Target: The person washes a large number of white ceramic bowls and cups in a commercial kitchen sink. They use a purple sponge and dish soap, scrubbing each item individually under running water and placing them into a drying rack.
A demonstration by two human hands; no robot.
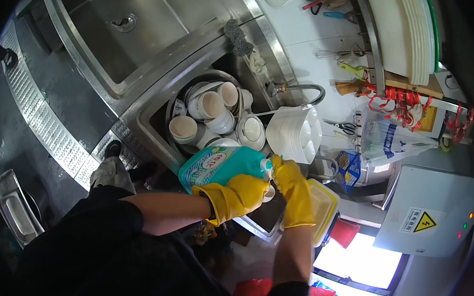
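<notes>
Jug (235, 169), smooth teal plastic, lies slantwise at the centre! Left hand (239, 194), in crinkled yellow rubber, grips it from five o'clock; right hand (290, 181) curls its gloved fingers by the cap (265, 165) at three, though whether they're clamped on it, I can't tell. Rounded white bowls (211, 105) crowd twelve o'clock, ribbed stacked trays (285, 134) block two, a bent metal tap (310, 86) arches past one, and a yellow-rimmed tub (322, 210) sits near four.
</notes>
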